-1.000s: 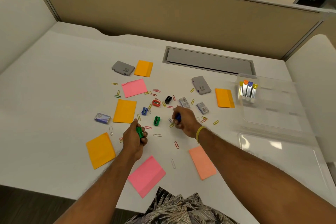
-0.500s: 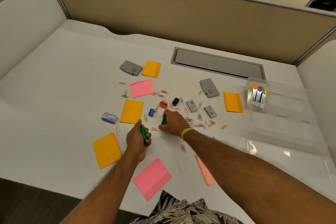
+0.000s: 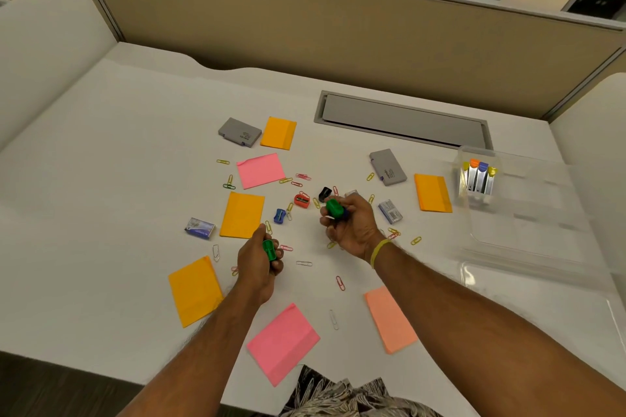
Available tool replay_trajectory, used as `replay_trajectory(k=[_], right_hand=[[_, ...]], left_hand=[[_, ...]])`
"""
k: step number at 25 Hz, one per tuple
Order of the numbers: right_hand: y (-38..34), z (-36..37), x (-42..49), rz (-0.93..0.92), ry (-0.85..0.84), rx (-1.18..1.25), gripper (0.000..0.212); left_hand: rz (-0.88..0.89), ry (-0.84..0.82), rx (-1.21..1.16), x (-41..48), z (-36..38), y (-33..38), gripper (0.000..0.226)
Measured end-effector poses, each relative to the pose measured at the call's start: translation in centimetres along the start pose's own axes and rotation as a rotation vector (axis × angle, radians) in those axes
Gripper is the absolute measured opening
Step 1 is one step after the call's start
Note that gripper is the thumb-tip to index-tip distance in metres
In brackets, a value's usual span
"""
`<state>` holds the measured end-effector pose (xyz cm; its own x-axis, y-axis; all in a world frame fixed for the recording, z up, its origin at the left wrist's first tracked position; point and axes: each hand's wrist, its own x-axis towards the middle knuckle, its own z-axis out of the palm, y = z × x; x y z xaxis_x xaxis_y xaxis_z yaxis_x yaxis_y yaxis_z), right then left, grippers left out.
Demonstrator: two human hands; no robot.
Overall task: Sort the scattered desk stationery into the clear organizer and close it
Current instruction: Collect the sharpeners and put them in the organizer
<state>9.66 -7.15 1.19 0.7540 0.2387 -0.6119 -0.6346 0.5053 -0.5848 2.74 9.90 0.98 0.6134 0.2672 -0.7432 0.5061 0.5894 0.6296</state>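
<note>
My left hand [image 3: 259, 259] grips a green sharpener [image 3: 269, 250] low over the desk's middle. My right hand [image 3: 352, 225] is lifted a little and holds a second green sharpener [image 3: 333, 207] with a blue one [image 3: 343, 214] tucked behind it. Blue [image 3: 279, 215], red [image 3: 301, 200] and black [image 3: 324, 193] sharpeners lie between the hands' far side. The clear organizer [image 3: 528, 213] stands open at the right, with lead tubes [image 3: 477, 178] in its back corner. Its lid [image 3: 548, 291] lies flat in front of it.
Orange [image 3: 242, 215] and pink [image 3: 260, 170] sticky pads, grey cases [image 3: 240, 132] [image 3: 388, 167], small staple boxes [image 3: 200, 227] [image 3: 390, 211] and several paper clips are scattered over the white desk [image 3: 101, 179]. A cable slot [image 3: 403, 120] sits at the back, before a partition wall.
My right hand moved left from the blue sharpener's spot, picked the green sharpener off the desk and lifted it. My left hand kept its green sharpener almost still.
</note>
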Motion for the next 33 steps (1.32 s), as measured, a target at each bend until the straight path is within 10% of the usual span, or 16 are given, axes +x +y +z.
replay_trajectory(k=[4,9,16,22,33], right_hand=[[-1.6,0.2,1.6,-0.040,0.140,-0.195,0.018],[-3.6,0.1,4.7,-0.395,0.370,-1.244,0.021],[-4.5,0.7,6.6,-0.361,0.250,-1.898,0.050],[-4.6,1.2,6.6,-0.440,0.252,-1.761,0.037],[-0.7,0.1,-2.5,-0.229,0.001,-0.521,0.013]], left_hand=[[-0.001,-0.012,-0.004,0.4,0.3,0.1,0.027],[0.004,0.004,0.015,0.7,0.6,0.3,0.026],[-0.009,0.027,0.033,1.3,0.8,0.3,0.027],[-0.011,0.037,0.036,1.3,1.2,0.6,0.027],[-0.057,-0.148,0.001,-1.2,5.7,-1.2,0.020]])
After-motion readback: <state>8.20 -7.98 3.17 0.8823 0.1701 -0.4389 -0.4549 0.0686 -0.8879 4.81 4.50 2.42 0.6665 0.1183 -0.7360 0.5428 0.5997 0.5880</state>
